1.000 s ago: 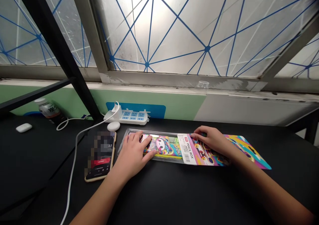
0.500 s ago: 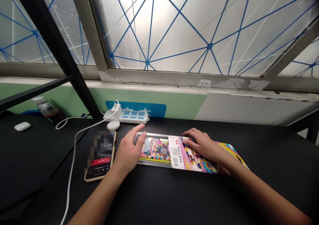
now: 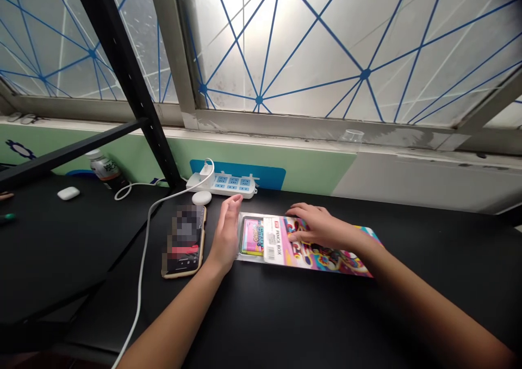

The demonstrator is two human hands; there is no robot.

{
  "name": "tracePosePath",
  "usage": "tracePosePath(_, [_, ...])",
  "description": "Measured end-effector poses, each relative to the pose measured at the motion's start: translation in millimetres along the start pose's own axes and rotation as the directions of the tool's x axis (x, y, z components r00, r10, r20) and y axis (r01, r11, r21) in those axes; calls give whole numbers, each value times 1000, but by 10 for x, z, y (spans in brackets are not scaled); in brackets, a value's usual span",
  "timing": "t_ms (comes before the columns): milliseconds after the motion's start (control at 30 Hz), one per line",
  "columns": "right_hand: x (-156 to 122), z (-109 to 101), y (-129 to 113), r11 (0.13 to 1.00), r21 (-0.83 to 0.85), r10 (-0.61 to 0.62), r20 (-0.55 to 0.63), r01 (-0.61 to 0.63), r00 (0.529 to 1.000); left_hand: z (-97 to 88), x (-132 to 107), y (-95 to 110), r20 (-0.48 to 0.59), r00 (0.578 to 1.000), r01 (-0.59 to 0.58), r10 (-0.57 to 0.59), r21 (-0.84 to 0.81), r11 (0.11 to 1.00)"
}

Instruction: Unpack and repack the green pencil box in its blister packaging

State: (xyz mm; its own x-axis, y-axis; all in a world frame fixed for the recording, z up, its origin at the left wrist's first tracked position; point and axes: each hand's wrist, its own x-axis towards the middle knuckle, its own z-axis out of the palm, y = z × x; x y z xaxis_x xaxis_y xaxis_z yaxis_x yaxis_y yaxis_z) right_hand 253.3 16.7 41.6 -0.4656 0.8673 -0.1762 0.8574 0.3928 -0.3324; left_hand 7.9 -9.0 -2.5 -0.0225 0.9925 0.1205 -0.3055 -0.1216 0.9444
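Observation:
A pencil box [image 3: 253, 237] with a bright cartoon print lies in a clear plastic tray [image 3: 244, 258] on the black desk. A colourful cardboard sleeve [image 3: 326, 260] marked "PENCIL BOX" covers most of it, leaving only the left end showing. My left hand [image 3: 227, 235] stands on edge against the tray's left end, fingers extended and holding nothing. My right hand [image 3: 316, 227] grips the sleeve from above, thumb on its printed face and fingers curled over the far edge. The fingertips there are partly hidden.
Left of my hand lies a phone [image 3: 185, 244], with a round white case [image 3: 201, 198] behind it. A white power strip [image 3: 228, 185] sits by the wall, its cable [image 3: 142, 271] running forward. Further left are a bottle [image 3: 106, 170], a small white case [image 3: 68, 193] and a black frame post [image 3: 134, 86].
The sleeve has slid left over the tray under my right hand, so less of the pencil box shows. My left hand has turned upright against the tray's end. The view has swung left.

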Motion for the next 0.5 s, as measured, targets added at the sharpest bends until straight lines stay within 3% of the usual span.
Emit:
tracePosePath(133, [344,127,-383,996,-31,-87,-35,86,996,-27,36,-15,27,1000,5,-3,-76,997])
tracePosePath(233, [418,197,-480,995,-35,-94,-86,91,992,-61,58,-37,20,1000,14,-13,-56,998])
tracePosePath(333, [282,178,-345,998,-38,-49,-156,43,986,-86,70,-66,-8,1000,24,-23,25,999])
tracePosePath(500, [-185,115,207,995,46,99,-146,-93,984,-92,70,-71,-47,999,33,-27,135,990])
